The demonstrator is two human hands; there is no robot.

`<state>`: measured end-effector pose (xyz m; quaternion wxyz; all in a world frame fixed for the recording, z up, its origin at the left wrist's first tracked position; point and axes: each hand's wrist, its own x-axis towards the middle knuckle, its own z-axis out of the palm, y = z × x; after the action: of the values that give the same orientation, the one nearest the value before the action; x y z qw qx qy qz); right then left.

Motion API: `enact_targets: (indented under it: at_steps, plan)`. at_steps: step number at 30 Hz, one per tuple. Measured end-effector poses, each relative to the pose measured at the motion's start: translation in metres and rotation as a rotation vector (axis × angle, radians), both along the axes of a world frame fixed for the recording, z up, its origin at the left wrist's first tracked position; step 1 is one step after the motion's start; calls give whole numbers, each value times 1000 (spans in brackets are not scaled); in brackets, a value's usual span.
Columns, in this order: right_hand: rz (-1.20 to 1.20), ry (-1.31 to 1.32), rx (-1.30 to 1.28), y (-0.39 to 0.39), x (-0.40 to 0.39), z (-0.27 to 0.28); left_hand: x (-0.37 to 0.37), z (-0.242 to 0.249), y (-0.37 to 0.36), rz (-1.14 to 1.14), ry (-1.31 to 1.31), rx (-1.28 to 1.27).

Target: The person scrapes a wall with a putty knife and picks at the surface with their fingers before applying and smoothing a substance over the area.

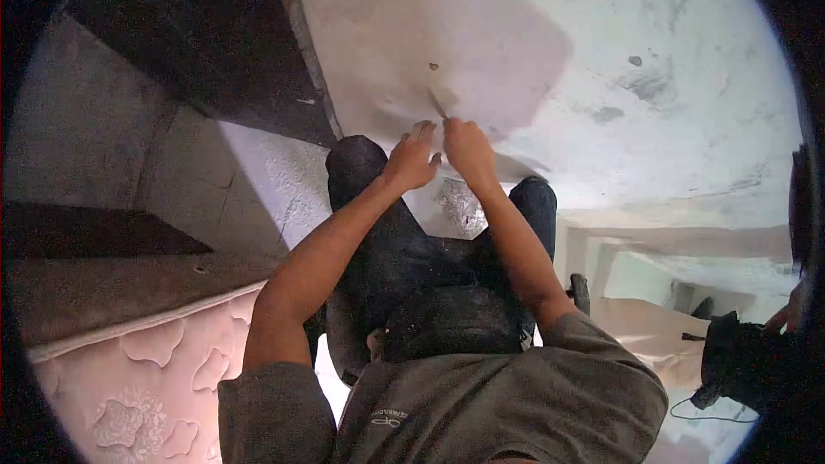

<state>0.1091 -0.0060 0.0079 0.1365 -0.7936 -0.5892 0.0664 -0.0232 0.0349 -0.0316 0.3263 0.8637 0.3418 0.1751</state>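
My right hand (468, 149) is closed round a thin, pointed tool, perhaps a knife or blade (436, 103), whose tip angles up and left against the pale wall (516, 26). Just left of it, my left hand (415, 157) has its fingers apart and holds nothing; its fingertips are near the wall. A small dark hole or chip (433, 66) marks the wall above the tool's tip. Both hands are beyond my knees.
A pink quilted mattress (137, 378) lies at the lower left, below a dark wooden board (129, 292). A dark panel (198, 26) stands at the upper left. At the right edge, another person's hand (786, 314) is beside a black bag (730, 352).
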Motion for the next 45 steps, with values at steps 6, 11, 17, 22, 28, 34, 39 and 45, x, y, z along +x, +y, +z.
enact_targets:
  at_steps: [6,11,17,22,28,34,39,45]
  plan:
    - [-68,50,-7,-9,19,2,5,-3,0,39,-103,-16]
    - [23,106,125,-11,17,-3,8,-1,-6,61,-158,-15]
    - [114,57,20,2,13,-30,7,-15,-4,3,-158,90]
    - [29,63,-19,-2,1,-8,2,-5,-5,13,-88,14]
    - [32,89,57,-2,-5,-9,3,-5,-5,13,-108,3]
    - [136,77,-95,3,-1,-10,0,-3,-6,38,-118,17]
    - [38,121,8,-4,-10,7,-1,-8,-5,50,-104,64]
    - [60,60,32,6,-8,-16,1,-8,-4,53,-112,68]
